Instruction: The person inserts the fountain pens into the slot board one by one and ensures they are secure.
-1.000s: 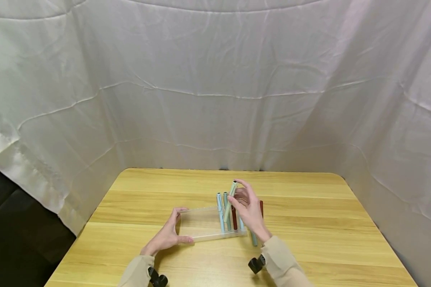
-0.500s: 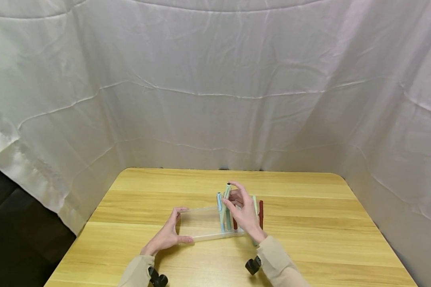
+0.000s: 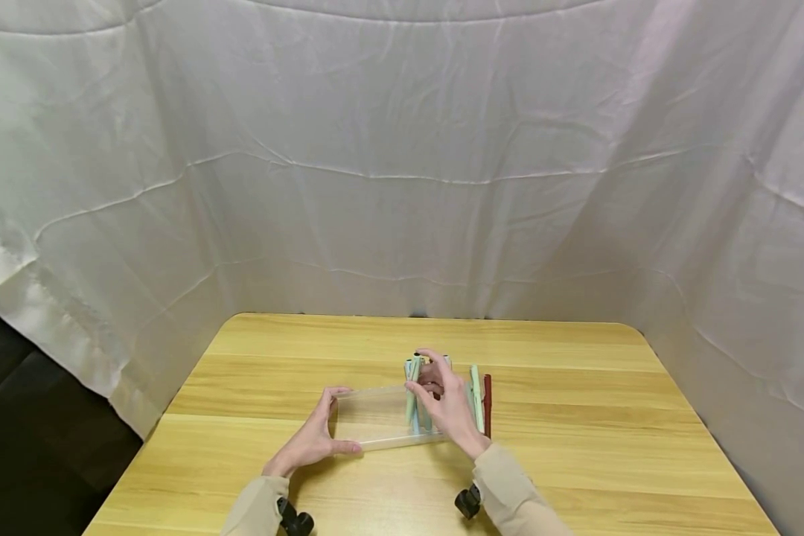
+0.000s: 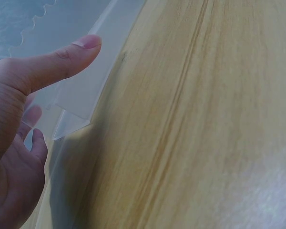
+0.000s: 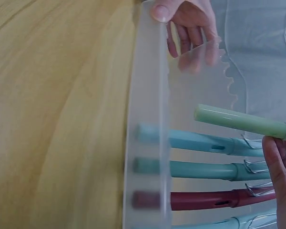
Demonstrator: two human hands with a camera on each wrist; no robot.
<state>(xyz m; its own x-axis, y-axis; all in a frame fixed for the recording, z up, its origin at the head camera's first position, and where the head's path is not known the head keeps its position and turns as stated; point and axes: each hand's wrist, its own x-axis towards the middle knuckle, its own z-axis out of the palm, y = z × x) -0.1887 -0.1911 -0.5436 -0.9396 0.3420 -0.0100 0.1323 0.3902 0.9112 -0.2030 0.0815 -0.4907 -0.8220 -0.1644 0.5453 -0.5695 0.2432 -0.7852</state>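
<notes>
"Pale curtain (image 3: 402, 164) all round, then the wooden table (image 3: 589, 447). What's on it?"

"Near the middle, a clear holder (image 3: 374, 413). The left hand (image 3: 311, 434) grips its left end, thumb over the near wall, fingers at the far side."

"Why there?"

"Probably to steady it, away from the pens at its right end."

"And the right hand (image 3: 450, 406)?"

"It pinches a light green pen (image 5: 238, 119) near the upper end, thumb against fingers. That leaves the lower end free, above the holder, just beside a light blue pen (image 5: 200, 142)."

"The others stay apart?"

"Yes: the light blue one, a teal pen (image 5: 200, 170) and a dark red pen (image 5: 202, 201) lie side by side in the holder, clips up. I'd guess the scalloped edge (image 5: 225, 71) spaces them."
</notes>
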